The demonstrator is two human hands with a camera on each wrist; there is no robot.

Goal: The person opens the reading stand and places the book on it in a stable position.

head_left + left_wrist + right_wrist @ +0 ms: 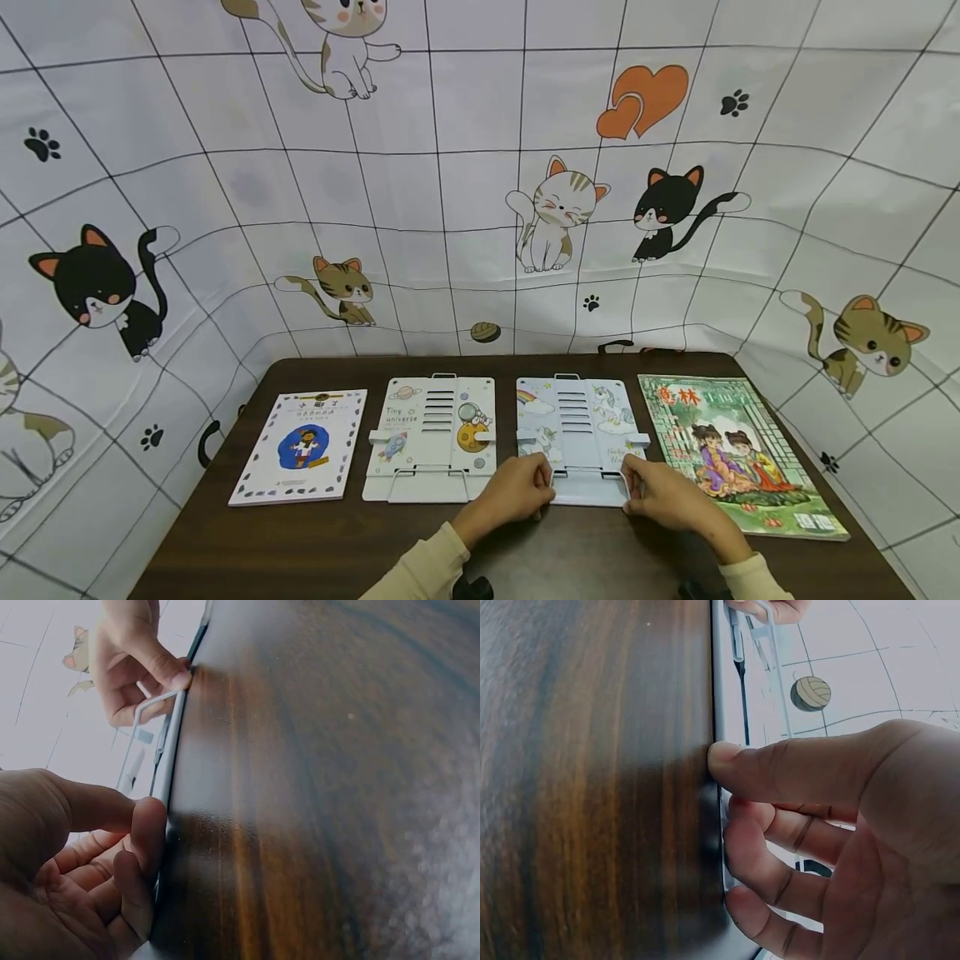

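Note:
A pale book stand (pixel 577 417) printed with a rainbow and unicorns lies flat on the table, right of centre. My left hand (pixel 513 487) pinches its front left corner with curled fingers. At the front right corner my right hand (pixel 667 496) grips it between thumb and fingers. A bent wire bracket (pixel 137 712) rises from the front edge between the hands in the left wrist view. In the right wrist view, my right thumb (pixel 780 769) lies along the stand's edge, and the fingertips are partly hidden behind it.
A second book stand (pixel 405 400), printed "Tiny universe", lies just left of the first. Farther left is a white book (pixel 330 425); a green illustrated magazine (pixel 738 454) lies close by my right hand. A cat-print curtain (pixel 480 192) hangs behind the dark wooden table (pixel 247 550).

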